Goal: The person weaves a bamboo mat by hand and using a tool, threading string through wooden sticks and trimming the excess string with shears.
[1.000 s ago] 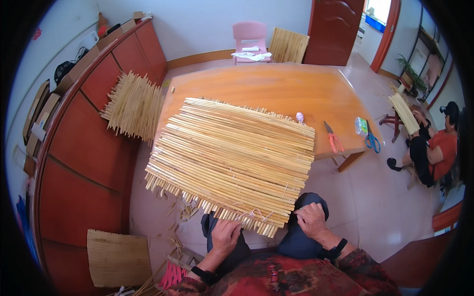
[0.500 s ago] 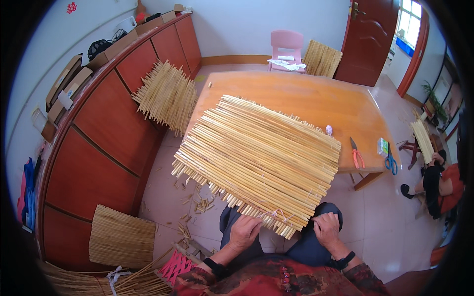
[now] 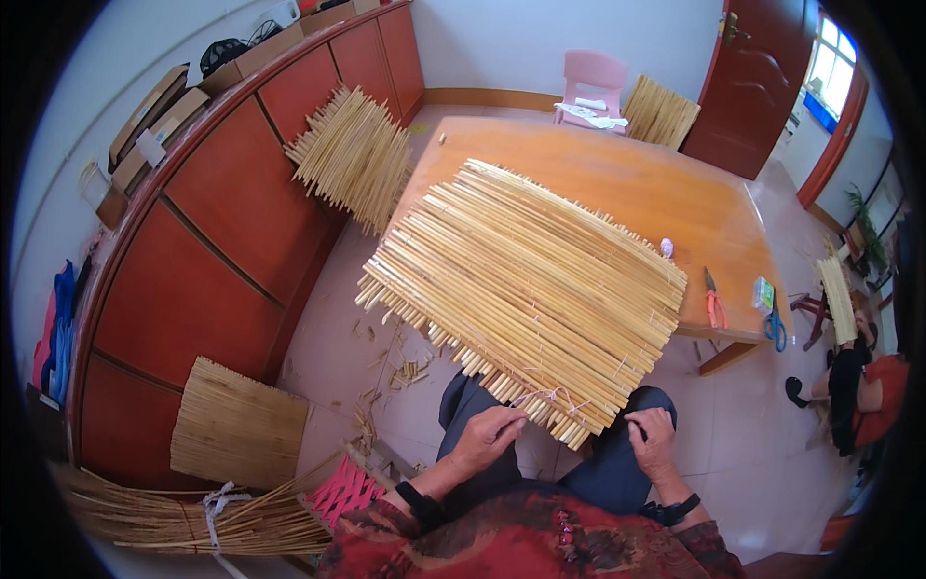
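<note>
A large mat of straw-coloured reed stalks lies on the wooden table, its near corner reaching out over my lap. A thin pinkish-white thread loops across the stalks by that near edge. My left hand is beside the edge, left of the thread, thumb and fingers pinched together. Across the corner, my right hand hangs above my knee with its fingers curled in, apart from the mat. What either pinch holds, perhaps a thread end, is too fine to see.
On the table lie red-handled pliers, blue-handled scissors and a small box. More reed mats lean on red cabinets. Reed offcuts litter the floor. Another person sits at right holding reeds.
The whole view has shifted, so the scene sits further right and higher. My hands keep about the same places beside the mat's near corner.
</note>
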The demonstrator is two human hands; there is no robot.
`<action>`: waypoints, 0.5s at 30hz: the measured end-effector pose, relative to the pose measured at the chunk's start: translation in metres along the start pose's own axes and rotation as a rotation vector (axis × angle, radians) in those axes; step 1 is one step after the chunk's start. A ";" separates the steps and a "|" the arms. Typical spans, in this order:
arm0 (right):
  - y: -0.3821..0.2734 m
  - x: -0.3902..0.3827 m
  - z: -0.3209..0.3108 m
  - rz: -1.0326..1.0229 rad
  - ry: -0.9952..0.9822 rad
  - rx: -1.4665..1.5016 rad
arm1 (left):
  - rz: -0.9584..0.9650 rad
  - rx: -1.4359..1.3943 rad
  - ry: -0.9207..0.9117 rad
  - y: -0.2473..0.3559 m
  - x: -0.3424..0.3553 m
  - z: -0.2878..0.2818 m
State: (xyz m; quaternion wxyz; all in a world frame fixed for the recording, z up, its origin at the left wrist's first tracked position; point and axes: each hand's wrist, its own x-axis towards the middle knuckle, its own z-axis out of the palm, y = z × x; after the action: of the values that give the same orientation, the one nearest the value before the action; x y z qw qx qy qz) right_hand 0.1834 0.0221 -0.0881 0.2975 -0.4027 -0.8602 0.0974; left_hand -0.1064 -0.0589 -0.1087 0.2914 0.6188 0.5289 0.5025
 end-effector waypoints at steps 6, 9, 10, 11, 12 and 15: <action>-0.022 0.001 -0.021 0.336 -0.090 0.380 | -0.061 -0.175 -0.277 0.038 0.008 0.000; -0.062 0.021 -0.029 0.109 -0.131 0.375 | -0.030 -0.266 -0.328 0.048 0.012 0.009; -0.071 0.026 -0.028 0.015 -0.145 0.394 | -0.011 -0.339 -0.365 0.050 0.013 0.012; -0.075 0.029 -0.027 -0.032 -0.190 0.392 | -0.022 -0.343 -0.397 0.049 0.014 0.015; -0.080 0.031 -0.025 -0.033 -0.188 0.391 | -0.020 -0.342 -0.398 0.051 0.014 0.017; -0.086 0.036 -0.018 0.023 -0.181 0.582 | -0.076 -0.460 -0.414 0.055 0.017 0.020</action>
State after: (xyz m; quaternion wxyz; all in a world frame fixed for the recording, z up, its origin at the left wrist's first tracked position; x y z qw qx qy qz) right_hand 0.1217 -0.0086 -0.0231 0.3215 -0.3000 -0.8145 0.3783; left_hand -0.0693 -0.0542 -0.0606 0.5436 0.6057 0.3536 0.4611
